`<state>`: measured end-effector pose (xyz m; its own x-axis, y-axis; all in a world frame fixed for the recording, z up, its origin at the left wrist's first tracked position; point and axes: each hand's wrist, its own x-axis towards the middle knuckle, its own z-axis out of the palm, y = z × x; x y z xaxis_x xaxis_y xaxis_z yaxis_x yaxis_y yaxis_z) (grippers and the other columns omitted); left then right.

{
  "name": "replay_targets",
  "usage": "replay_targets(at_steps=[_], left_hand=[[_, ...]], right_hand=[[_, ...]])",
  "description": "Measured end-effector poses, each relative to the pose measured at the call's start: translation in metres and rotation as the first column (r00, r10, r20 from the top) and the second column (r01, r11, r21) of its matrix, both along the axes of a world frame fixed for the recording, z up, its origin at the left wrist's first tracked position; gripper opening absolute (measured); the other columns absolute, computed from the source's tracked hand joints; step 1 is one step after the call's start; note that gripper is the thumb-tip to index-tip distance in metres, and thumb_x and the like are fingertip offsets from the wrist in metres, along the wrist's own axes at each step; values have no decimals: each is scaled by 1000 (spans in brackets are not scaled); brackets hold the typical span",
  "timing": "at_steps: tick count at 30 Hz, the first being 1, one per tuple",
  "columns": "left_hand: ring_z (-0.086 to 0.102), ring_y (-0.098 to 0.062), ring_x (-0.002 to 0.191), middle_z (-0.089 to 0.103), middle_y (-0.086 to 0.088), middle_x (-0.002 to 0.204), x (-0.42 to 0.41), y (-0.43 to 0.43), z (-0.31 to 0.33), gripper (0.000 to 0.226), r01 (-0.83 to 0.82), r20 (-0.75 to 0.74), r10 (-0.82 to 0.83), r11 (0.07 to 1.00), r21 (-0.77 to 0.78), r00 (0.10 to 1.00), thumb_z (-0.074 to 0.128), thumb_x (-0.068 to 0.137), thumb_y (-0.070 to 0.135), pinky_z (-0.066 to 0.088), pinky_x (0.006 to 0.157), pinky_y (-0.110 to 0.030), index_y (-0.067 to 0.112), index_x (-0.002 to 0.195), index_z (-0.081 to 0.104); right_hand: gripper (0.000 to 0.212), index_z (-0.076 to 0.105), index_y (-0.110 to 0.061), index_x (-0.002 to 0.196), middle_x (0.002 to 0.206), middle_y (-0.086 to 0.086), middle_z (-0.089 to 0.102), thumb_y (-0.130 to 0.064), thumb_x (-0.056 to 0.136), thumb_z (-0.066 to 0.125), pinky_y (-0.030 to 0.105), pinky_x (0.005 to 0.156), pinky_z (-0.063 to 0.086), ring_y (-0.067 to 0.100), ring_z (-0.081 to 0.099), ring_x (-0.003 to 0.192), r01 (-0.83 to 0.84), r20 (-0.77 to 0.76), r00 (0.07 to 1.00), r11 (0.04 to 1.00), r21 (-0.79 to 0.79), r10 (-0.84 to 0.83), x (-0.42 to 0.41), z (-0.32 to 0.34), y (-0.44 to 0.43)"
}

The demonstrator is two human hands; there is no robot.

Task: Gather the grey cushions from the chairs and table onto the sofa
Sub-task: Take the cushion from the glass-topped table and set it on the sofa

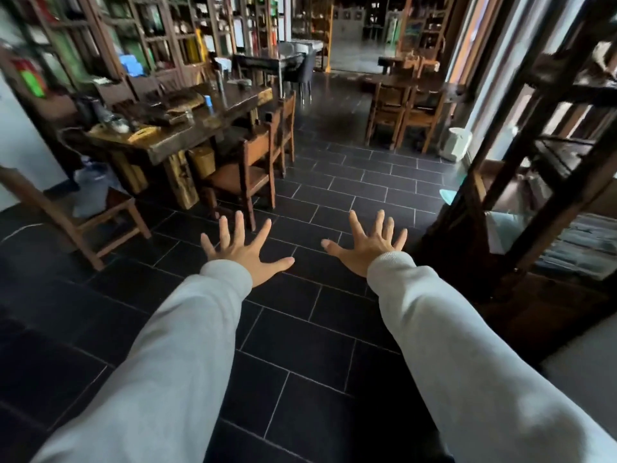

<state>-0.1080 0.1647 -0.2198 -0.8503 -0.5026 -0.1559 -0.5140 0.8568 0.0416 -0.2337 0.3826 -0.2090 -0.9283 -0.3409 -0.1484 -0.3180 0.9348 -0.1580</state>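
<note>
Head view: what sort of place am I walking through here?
Probably a tea house or rustic restaurant. A heavy wooden table cluttered with tea-style ware stands left with wooden chairs, tall shelves of goods line the wall, and more dining tables sit beyond. Both hands, left hand and right hand, are empty.

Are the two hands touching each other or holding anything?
Apart. The head view shows the left hand and right hand spread open, dark floor tiles visible between them, nothing held.

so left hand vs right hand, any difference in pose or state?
Little. The left hand sits slightly lower in the head view than the right hand. The left hand's thumb points right, the right hand's points left, towards each other. Shared: both empty, fingers spread, backs up, over dark floor tiles, grey sleeves.
</note>
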Motion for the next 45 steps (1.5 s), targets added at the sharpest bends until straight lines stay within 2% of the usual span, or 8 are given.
replay_targets(at_steps=[6, 12, 18, 22, 25, 35, 40, 45], left_hand=[[-39, -33, 148, -42, -3, 162, 97, -137, 22, 108, -175, -30, 176, 984, 26, 984, 26, 66, 102, -13, 117, -68, 57, 153, -19], [-40, -34, 147, -41, -6, 162, 193, -240, 41, 108, -387, -66, 388, 922, 27, 919, 28, 68, 101, -15, 116, -69, 55, 155, -17], [-37, -34, 149, -36, -5, 165, 274, -316, 32, 112, -620, -127, 620, 783, 43, 774, 27, 62, 103, -18, 112, -68, 56, 154, -17], [-38, -33, 148, -35, -5, 165, 322, -353, 34, 113, -740, -129, 736, 672, 23, 665, 36, 62, 102, -20, 112, -71, 56, 155, -12], [-37, -34, 149, -34, -5, 166, 342, -381, 39, 114, -818, -150, 814, 573, 55, 561, 41, 64, 99, -18, 112, -72, 56, 156, -11], [-33, -33, 151, -33, -3, 166, 375, -454, 47, 111, -971, -143, 963, 236, 40, 228, 35, 66, 101, -12, 117, -69, 56, 156, -13], [-32, -34, 151, -35, -4, 166, 383, -494, 34, 110, -983, -102, 979, 180, 47, 174, 36, 68, 100, -12, 117, -69, 55, 156, -14], [-34, -34, 150, -36, -5, 165, 402, -561, 8, 110, -986, -75, 986, 152, 74, 147, 33, 67, 101, -11, 116, -70, 56, 154, -17]], right_hand=[[109, -11, -47, 164, 172, 17, -28, -101, 74, 21, 66, 121, -17, 39, -25, 158, -226, -36, 974, 974, -12, 225, 69, 20, -170], [113, -12, -47, 165, 174, 15, -24, -103, 72, 18, 65, 123, -14, 38, -20, 160, -422, -44, 905, 906, 21, 423, 124, 23, -316], [107, 3, -44, 167, 177, 15, -8, -100, 76, 17, 62, 126, -8, 37, -6, 162, -610, -98, 789, 793, 3, 607, 175, 21, -445], [112, 8, -45, 167, 177, 14, -4, -102, 70, 10, 63, 126, -4, 38, -1, 162, -720, -95, 691, 694, -6, 716, 210, 18, -530], [107, 9, -45, 166, 176, 16, 0, -100, 75, 17, 64, 126, -2, 39, 1, 161, -796, -127, 600, 605, -7, 790, 233, 18, -582], [105, 5, -42, 167, 176, 16, -10, -98, 81, 24, 61, 125, -11, 35, -10, 162, -953, -66, 296, 291, -82, 953, 276, 43, -724], [106, 3, -43, 167, 176, 16, -12, -98, 80, 23, 62, 124, -14, 36, -12, 162, -974, -31, 216, 213, -76, 976, 281, 30, -785], [109, -1, -41, 167, 176, 17, -12, -100, 78, 18, 64, 122, -13, 38, -10, 162, -977, 2, 211, 211, 4, 977, 292, 2, -859]])
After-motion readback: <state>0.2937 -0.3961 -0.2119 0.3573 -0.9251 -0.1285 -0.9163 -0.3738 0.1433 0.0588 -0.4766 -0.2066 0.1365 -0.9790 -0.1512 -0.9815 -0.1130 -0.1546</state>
